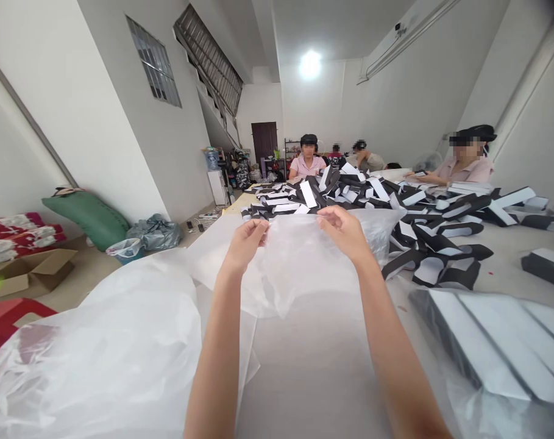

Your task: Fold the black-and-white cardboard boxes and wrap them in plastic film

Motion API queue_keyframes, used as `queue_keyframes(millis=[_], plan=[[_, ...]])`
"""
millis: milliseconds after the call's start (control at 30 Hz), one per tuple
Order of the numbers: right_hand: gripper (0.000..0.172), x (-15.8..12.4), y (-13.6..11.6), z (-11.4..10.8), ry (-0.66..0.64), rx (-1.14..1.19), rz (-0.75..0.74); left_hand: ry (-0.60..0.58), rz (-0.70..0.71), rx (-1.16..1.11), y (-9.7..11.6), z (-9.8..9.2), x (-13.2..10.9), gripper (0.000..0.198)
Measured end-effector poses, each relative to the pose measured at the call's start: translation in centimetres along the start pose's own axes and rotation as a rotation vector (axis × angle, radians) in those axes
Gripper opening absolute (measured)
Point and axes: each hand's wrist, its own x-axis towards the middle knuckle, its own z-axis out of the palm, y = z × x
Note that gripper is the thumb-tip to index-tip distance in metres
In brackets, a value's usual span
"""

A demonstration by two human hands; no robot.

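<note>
A thin translucent plastic bag (304,256) is stretched between both hands above the white table. My left hand (249,241) pinches its upper left edge, fingers closed. At the upper right edge my right hand (340,228) is closed on the same bag, thumb against fingers. Beyond the hands lies a large heap of black and white folded pieces (308,194). More translucent plastic sheeting (139,311) spreads over the table at the left. Near the front right sits a clear bag holding long white and black pieces (496,341).
One person (308,160) sits behind the heap, another (471,161) at the right, others farther back. On the floor at left are a cardboard box (30,271), a green sack (87,216), a small bin (127,250) and a red object (14,320).
</note>
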Motion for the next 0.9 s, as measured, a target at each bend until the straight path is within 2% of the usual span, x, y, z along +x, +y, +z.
queue_keyframes(millis=[67,133,267,367,467,567,667,800,900], plan=[[0.028,0.0,-0.7,-0.1,0.12,-0.106,-0.049,0.069,0.001,-0.025,0.0,0.1,0.1,0.027],[0.025,-0.2,-1.9,-0.1,0.177,-0.152,-0.087,0.118,0.009,-0.048,0.2,0.2,0.1,0.023],[0.021,-1.2,-5.1,0.3,0.101,-0.081,-0.122,0.115,0.032,-0.02,1.2,0.6,-0.4,0.018],[0.034,-1.9,-6.6,1.4,-0.012,0.006,-0.084,0.075,0.064,0.042,2.2,1.1,-1.3,0.018],[0.048,-2.0,-6.5,2.5,-0.164,0.022,-0.002,0.067,0.103,0.104,3.0,1.5,-2.0,0.017],[0.033,-1.8,-5.6,2.9,-0.25,-0.047,0.042,0.09,0.14,0.165,3.1,1.4,-2.2,0.016],[0.019,-1.5,-4.9,2.5,-0.229,-0.144,0.061,0.098,0.132,0.207,2.8,1.0,-2.0,0.015],[0.015,-1.2,-4.2,1.6,-0.218,-0.237,0.069,0.132,0.119,0.282,2.4,0.2,-1.6,0.022],[0.014,-1.0,-3.9,1.3,-0.207,-0.21,0.075,0.003,-0.004,0.289,2.2,-0.1,-1.7,0.04]])
